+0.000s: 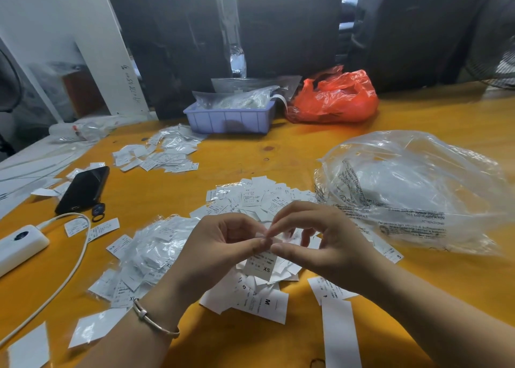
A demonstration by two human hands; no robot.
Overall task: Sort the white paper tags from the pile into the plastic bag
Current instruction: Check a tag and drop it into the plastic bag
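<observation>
A pile of white paper tags (259,197) printed with size letters lies spread on the orange table, in front of and under my hands. My left hand (220,245) and my right hand (317,239) meet above the pile, fingertips together, both pinching one white tag marked XS (262,264) that hangs down from them. A large clear plastic bag (412,192) with printed warnings lies crumpled to the right, touching the pile's edge. Left of my left hand, a small clear bag (150,250) holds several tags.
A black phone (83,189), a white power bank (19,245) and its cable (69,267) lie at the left. A second heap of tags (158,153), a lilac tray (228,116) and a red plastic bag (334,97) sit at the back. Loose tags (337,334) lie near the front edge.
</observation>
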